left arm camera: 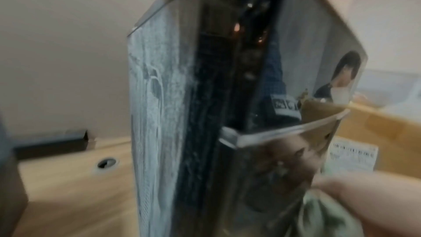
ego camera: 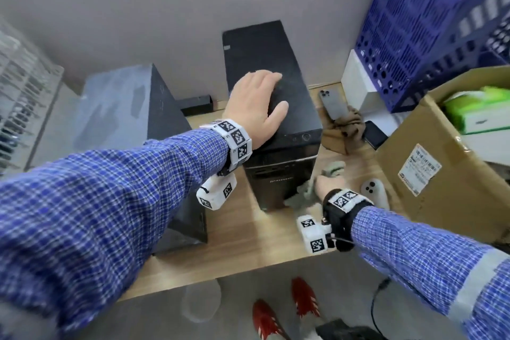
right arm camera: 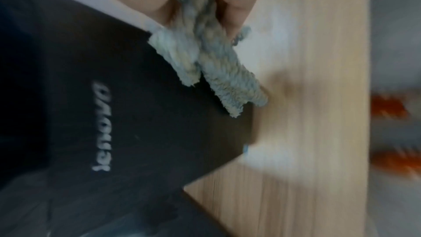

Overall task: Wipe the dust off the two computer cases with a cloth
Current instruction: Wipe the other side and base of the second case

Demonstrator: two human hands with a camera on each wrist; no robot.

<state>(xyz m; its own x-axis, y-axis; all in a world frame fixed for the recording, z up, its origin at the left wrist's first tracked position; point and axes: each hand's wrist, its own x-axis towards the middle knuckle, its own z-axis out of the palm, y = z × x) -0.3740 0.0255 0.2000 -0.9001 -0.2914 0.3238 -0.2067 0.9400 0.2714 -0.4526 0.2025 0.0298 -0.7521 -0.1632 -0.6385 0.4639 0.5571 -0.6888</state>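
Left hand lies flat, fingers spread, on top of the right-hand computer case, a black tower standing upright on the wooden worktop with a glossy front, pale lettering low down and dust streaks down its side. Right hand is low at the case's front right corner, fingers curled round a bunched grey-green cloth, shaggy and grubby, its loose ends draped against the black front edge just above the worktop. Second computer case, dark with a dusty grey side panel, stands just to the left, apart from both hands. Behind the right hand, a brown rag and a phone lie on the worktop beside a cardboard box
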